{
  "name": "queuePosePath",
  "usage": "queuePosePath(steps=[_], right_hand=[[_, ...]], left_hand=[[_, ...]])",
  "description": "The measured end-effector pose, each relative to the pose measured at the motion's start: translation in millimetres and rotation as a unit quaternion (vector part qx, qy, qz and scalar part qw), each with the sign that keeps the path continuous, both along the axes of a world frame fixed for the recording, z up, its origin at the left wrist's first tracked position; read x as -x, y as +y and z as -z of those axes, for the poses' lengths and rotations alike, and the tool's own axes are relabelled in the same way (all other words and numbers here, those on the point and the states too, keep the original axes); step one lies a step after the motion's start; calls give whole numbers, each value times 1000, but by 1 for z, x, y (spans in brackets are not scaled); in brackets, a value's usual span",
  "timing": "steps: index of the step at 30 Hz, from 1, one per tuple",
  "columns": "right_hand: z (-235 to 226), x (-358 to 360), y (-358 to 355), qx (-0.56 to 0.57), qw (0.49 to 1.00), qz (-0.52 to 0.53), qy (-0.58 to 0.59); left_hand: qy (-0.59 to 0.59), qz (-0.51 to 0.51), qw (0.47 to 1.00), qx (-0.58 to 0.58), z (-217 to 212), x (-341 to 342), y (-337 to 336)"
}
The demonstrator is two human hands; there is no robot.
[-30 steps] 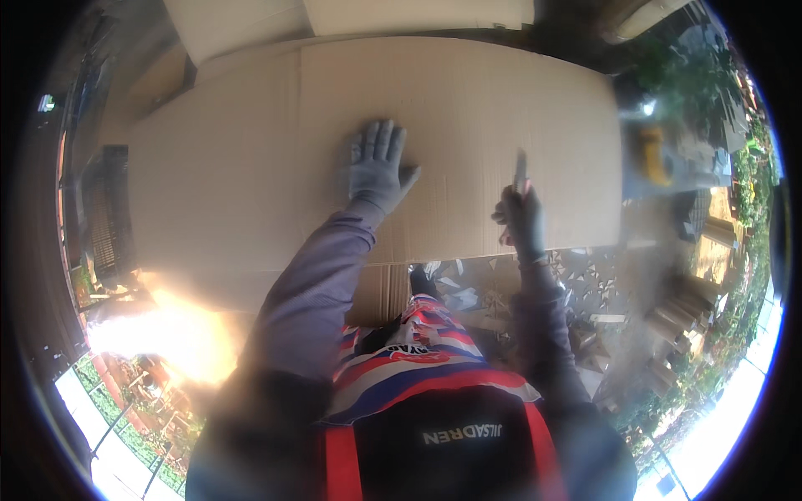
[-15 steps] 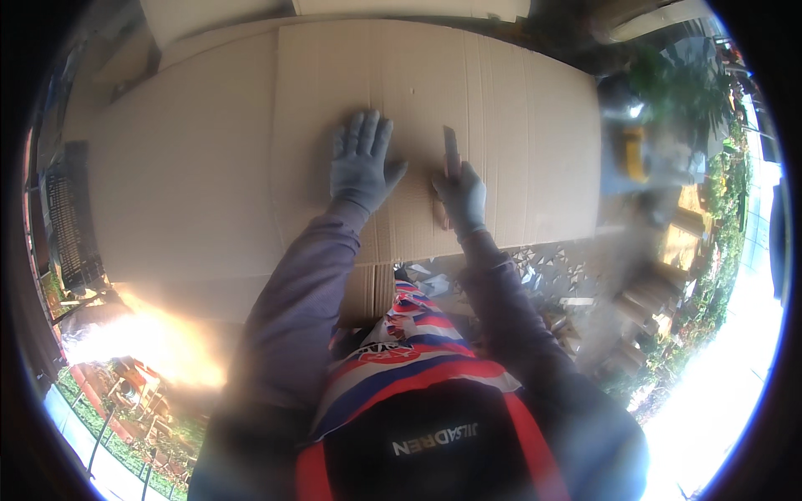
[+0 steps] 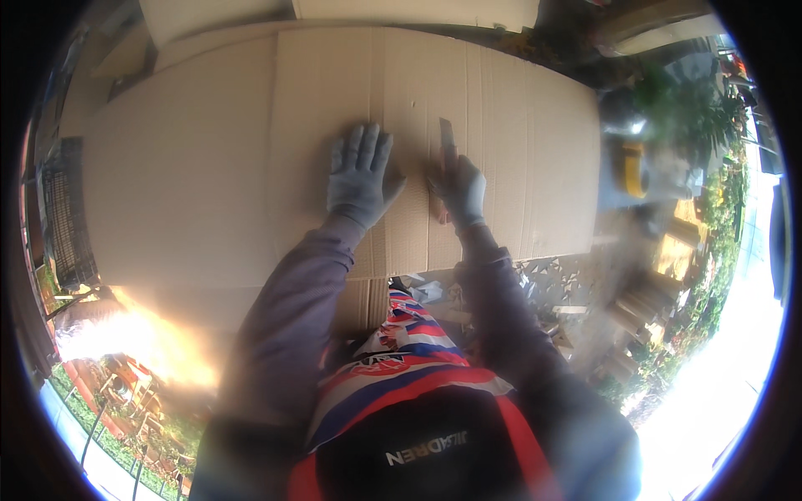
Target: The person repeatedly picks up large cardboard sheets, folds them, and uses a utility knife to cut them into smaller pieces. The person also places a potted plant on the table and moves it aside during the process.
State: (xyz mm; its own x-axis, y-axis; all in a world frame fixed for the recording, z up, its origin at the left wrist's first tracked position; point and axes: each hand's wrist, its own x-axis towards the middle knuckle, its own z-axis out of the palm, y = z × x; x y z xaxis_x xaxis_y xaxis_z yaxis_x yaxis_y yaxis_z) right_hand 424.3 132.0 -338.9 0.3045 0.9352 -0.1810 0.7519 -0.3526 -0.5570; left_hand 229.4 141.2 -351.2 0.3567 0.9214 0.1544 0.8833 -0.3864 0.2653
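A large brown cardboard sheet (image 3: 535, 159) lies flat before me, with parallel creases running away from me. My left hand (image 3: 359, 179), in a grey glove, rests palm down on it, fingers stretched forward. To its right, my right hand (image 3: 462, 190), gloved too, grips a utility knife (image 3: 449, 156) with a reddish handle. Its broad grey blade points away from me and leans slightly left, over the cardboard close to a crease. Whether the blade touches the surface I cannot tell.
Another cardboard piece (image 3: 184, 167) extends to the left, with more cardboard (image 3: 409, 10) at the far edge. White scraps (image 3: 547, 280) litter the ground at near right. A yellow object (image 3: 634, 169) and green plants (image 3: 681, 96) are on the right. A dark crate-like thing (image 3: 71, 213) stands at far left.
My left hand has slid slightly toward me on the cardboard. The knife in my right hand now leans a little more to the left. The whole view has shifted slightly.
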Motion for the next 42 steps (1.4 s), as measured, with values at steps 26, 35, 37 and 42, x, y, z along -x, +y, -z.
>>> queuePosePath(steps=[26, 35, 37, 42], right_hand=[[20, -24, 231, -31, 998, -37, 36], [27, -25, 290, -59, 987, -66, 135], [17, -23, 267, -85, 985, -46, 144], [-24, -13, 149, -23, 963, 34, 265]], left_hand=[[-38, -2, 999, 0, -12, 1, 3], [-15, -3, 1000, 14, -13, 1, 2], [-18, -9, 1000, 4, -12, 0, 1], [-33, -15, 999, -15, -14, -2, 0]])
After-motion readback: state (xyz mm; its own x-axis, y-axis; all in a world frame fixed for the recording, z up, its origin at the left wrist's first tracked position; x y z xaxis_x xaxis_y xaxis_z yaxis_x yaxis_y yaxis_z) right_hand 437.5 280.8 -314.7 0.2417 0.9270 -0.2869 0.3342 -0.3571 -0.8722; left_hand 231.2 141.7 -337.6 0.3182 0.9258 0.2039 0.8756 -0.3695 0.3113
